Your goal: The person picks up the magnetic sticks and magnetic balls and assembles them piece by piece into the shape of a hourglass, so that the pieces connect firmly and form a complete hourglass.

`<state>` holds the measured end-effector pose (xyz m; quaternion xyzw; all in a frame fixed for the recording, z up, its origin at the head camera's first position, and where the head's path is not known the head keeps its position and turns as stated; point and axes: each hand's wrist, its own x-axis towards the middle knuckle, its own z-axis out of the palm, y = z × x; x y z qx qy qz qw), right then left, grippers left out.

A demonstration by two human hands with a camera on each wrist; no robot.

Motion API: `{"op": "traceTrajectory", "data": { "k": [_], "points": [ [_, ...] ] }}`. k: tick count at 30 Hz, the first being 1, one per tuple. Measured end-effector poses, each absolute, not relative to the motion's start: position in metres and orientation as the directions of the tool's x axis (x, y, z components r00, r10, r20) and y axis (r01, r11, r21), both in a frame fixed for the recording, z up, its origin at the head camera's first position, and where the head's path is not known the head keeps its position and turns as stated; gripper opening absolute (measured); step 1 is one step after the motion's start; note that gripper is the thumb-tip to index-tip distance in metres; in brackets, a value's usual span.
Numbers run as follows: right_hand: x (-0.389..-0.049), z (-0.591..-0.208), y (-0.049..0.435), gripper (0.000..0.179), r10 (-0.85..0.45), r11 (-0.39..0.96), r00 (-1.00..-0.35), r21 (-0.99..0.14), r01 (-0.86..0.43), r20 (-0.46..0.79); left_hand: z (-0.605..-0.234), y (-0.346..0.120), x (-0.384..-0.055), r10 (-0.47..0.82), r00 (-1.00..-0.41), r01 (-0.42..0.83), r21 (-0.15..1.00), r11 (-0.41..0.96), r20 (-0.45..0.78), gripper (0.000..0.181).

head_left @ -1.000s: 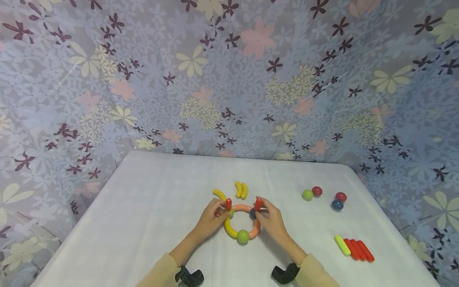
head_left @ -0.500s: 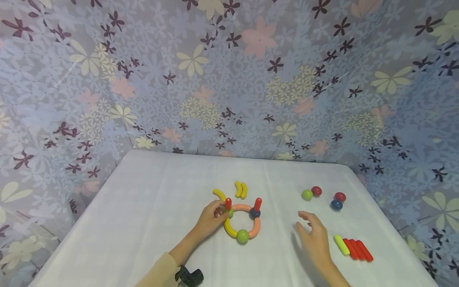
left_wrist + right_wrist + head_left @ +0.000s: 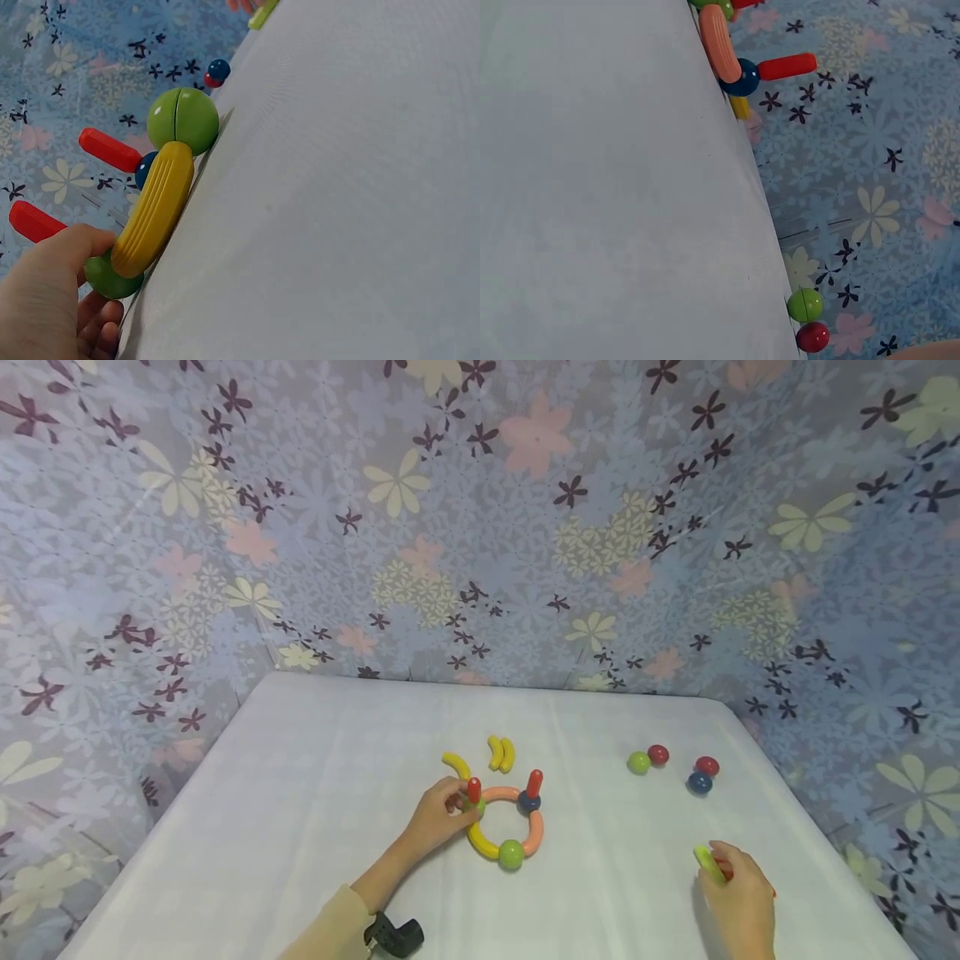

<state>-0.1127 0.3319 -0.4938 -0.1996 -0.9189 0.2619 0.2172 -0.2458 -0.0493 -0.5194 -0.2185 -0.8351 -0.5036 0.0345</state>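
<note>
A ring of curved toy rods and balls lies near the table's middle, with a yellow curved rod (image 3: 154,210), orange curved rods (image 3: 535,833) and a green ball (image 3: 511,855) at its front. My left hand (image 3: 438,817) pinches the left green ball (image 3: 112,279), from which a red rod (image 3: 474,791) stands up. Another red rod (image 3: 534,783) rises from the blue ball (image 3: 529,802) on the ring's right. Far right, my right hand (image 3: 738,893) has thumb and fingers around a yellow-green rod (image 3: 708,865). Red rods beside it are mostly hidden under that hand.
Two short yellow curved rods (image 3: 501,754) lie behind the ring, and a longer yellow one (image 3: 455,765) extends from its left ball. At the back right are a loose green ball (image 3: 639,763), red balls (image 3: 658,755) and a blue ball (image 3: 700,784).
My right hand has left the blue ball and its upright red rod and moved right to the row of straight rods, where it grips the yellow-green one. My left hand stays at the green ball.
</note>
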Motion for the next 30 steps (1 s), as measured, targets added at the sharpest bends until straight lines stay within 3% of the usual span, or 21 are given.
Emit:
{"op": "traceTrajectory", "data": {
  "k": [8, 16, 22, 26, 30],
  "points": [
    [-0.125, -0.501, 0.328, 0.048, 0.413, 0.797, -0.897, -0.539, 0.271, 0.160, -0.522, -0.053, -0.249, 0.352, -0.901, 0.390, 0.828, 0.404, 0.252, 0.021],
    [-0.140, -0.496, 0.311, 0.044, 0.373, 0.780, -0.901, -0.601, 0.174, 0.224, -0.522, -0.054, -0.247, 0.379, -0.889, 0.409, 0.816, 0.409, 0.256, 0.019],
    [-0.151, -0.490, 0.269, 0.040, 0.267, 0.673, -0.904, -0.736, -0.074, 0.335, -0.521, -0.054, -0.248, 0.389, -0.892, 0.390, 0.829, 0.401, 0.231, 0.021],
    [-0.154, -0.487, 0.236, 0.043, 0.153, 0.569, -0.899, -0.780, -0.260, 0.411, -0.520, -0.054, -0.247, 0.407, -0.889, 0.376, 0.841, 0.389, 0.209, 0.022],
    [-0.157, -0.485, 0.208, 0.045, 0.066, 0.478, -0.894, -0.800, -0.362, 0.444, -0.519, -0.054, -0.245, 0.428, -0.880, 0.384, 0.840, 0.384, 0.207, 0.023]
  ]
}}
